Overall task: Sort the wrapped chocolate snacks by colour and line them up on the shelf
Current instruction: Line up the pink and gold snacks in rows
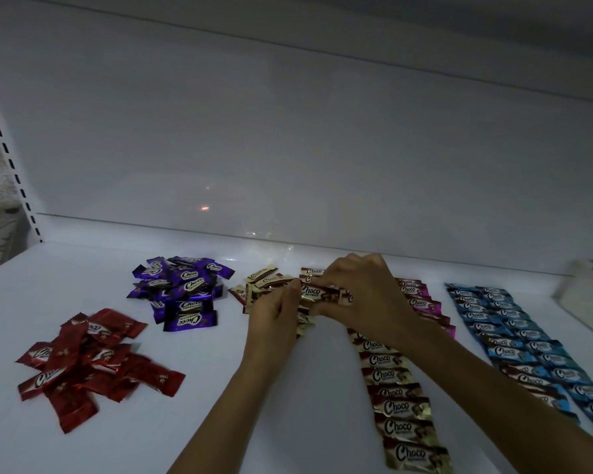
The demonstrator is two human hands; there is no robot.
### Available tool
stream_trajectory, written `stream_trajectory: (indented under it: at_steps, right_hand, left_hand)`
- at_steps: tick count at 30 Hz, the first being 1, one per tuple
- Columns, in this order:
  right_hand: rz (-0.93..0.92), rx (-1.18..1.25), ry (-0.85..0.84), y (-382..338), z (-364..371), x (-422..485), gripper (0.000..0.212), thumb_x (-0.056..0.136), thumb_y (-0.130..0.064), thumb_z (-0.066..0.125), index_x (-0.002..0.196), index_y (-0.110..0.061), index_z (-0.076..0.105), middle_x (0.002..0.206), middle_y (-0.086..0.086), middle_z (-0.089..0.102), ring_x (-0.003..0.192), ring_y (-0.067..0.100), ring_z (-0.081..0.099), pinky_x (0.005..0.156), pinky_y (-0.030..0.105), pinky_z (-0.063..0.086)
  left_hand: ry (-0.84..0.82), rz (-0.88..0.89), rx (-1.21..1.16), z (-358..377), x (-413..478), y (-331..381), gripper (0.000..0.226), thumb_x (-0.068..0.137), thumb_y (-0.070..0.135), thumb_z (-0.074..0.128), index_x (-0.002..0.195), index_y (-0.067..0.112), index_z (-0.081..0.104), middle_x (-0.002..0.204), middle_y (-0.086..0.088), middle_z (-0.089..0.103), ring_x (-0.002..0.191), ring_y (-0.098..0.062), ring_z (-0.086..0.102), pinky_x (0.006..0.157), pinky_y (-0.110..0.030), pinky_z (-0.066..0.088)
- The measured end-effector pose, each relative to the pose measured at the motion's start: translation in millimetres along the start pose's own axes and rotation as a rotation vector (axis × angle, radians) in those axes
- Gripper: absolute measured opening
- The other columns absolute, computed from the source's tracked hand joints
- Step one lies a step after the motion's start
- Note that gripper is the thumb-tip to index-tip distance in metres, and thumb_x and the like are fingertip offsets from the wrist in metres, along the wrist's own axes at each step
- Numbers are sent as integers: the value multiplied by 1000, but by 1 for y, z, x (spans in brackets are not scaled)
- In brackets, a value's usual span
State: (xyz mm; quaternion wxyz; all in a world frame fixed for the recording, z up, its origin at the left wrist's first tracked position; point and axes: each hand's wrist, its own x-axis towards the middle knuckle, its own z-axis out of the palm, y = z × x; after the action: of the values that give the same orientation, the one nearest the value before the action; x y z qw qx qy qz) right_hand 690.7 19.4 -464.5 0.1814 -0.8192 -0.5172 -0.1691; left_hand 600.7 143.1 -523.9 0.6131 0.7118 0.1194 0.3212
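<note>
- Hands meet at frame centre: the left hand (pixel 274 311) and right hand (pixel 360 292) each curl their fingers onto one gold snack (pixel 317 291). They pinch it between them over the loose gold heap (pixel 264 280), probably squaring it label-up for laying down.
- From centre to lower right runs the gold row (pixel 396 408), overlapped so each label shows.
- At right, the blue rows (pixel 514 336) look finished; the pink row (pixel 425 302) is partly hidden behind the right hand.
- At lower left the red pile (pixel 93 357), and at centre-left the purple pile (pixel 182 289), lie jumbled on the shelf (pixel 308 398): sorted by colour, not yet lined up.
</note>
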Motion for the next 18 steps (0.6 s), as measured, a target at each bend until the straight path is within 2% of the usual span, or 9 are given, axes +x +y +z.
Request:
stream_trajectory:
  at_steps: [1,3,5,7,9,11,13,18]
  right_hand:
    - [-4,10,19,2,2,1,37,74,-47,73,105,-25,72,94,-8,69,88,11,59,85,35,36]
    - [60,59,84,10,5,5,33,75,-39,75,103,-21,73,92,-5,71,84,13,62,84,38,44]
    - [206,90,115,26,8,11,32,75,-30,77,105,-17,73,97,0,71,89,17,64,86,41,47]
    - [338,101,39,41,14,17,35,76,-30,76,108,-17,71,105,-1,70,99,15,63,95,41,44]
    - [395,87,-65,49,25,24,32,75,-35,76,103,-21,70,105,-6,70,103,13,61,98,35,39]
    - [414,45,-136,50,36,31,29,73,-39,76,98,-26,69,104,-9,68,104,13,58,90,28,31]
    - [428,17,-177,51,44,39,31,71,-42,77,97,-29,68,106,-10,66,106,12,55,84,28,25]
    - [432,-36,-228,56,56,49,32,72,-43,76,100,-31,69,108,-8,65,110,15,51,83,30,25]
  left_hand:
    - [-9,7,4,1,-1,0,52,97,37,39,72,-5,57,58,-9,51,54,-8,45,53,-22,35]
    - [10,-2,1,0,0,-3,35,101,30,39,84,16,66,72,-4,63,65,-7,57,61,-20,44]
    - [76,-34,-19,-3,2,-6,24,100,29,42,93,36,63,85,7,67,75,3,61,68,-15,48]
    - [121,-68,-60,-4,4,-6,20,98,29,45,99,37,64,97,11,67,80,5,63,72,-19,49]
    - [143,-79,-73,-4,2,-6,19,98,29,47,102,33,66,99,11,67,82,4,64,71,-18,49]
    - [148,-60,-46,-5,-1,-6,18,98,29,48,105,32,64,94,9,66,81,0,62,69,-13,47]
    - [151,-43,-34,-5,-2,-6,16,98,26,48,107,33,60,88,7,64,76,3,59,64,-7,43]
    - [156,-44,17,-6,0,-7,16,99,26,47,103,32,61,80,7,60,70,-1,54,57,-7,38]
